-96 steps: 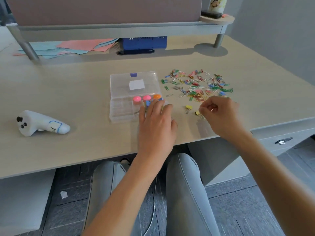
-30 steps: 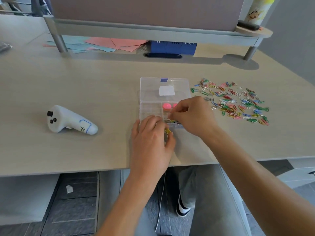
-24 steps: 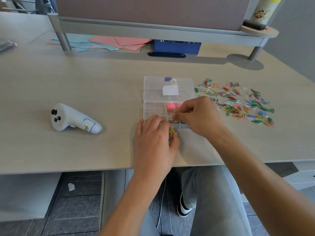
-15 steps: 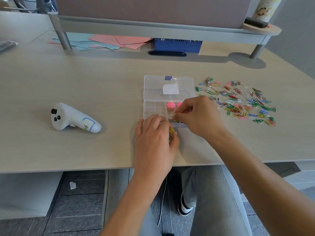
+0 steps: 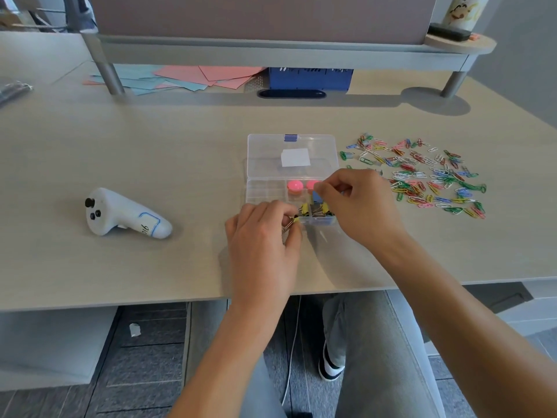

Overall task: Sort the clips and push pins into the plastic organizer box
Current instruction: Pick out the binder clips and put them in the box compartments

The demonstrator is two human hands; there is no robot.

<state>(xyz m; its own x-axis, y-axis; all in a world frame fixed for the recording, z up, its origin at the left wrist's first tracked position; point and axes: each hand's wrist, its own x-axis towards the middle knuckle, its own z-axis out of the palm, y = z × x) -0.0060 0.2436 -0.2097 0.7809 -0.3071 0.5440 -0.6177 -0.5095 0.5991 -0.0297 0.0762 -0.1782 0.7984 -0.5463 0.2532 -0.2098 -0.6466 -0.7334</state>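
At the middle of the desk (image 5: 150, 146) lies the clear plastic organizer box (image 5: 265, 188), its lid (image 5: 291, 146) folded flat open on the far side. In the box's far compartments sit pink push pins (image 5: 294, 186), and its near compartments hold small yellow binder clips (image 5: 316, 210). The left hand (image 5: 263, 239) rests at the box's near left corner, fingers curled, pinching a yellow binder clip (image 5: 291, 221) just at the box's near edge. The right hand (image 5: 358, 206) hovers over the right side of the box with fingers curled and thumb against fingertips; I cannot tell whether it holds anything. To the right of the box, a spread of colored paper clips (image 5: 422, 176) lies on the desk. Well to the left of the box lies a white handheld device (image 5: 123, 214). Beyond the box, under a raised shelf (image 5: 271, 52), are pink and blue paper sheets (image 5: 187, 78) and a blue container (image 5: 310, 78).
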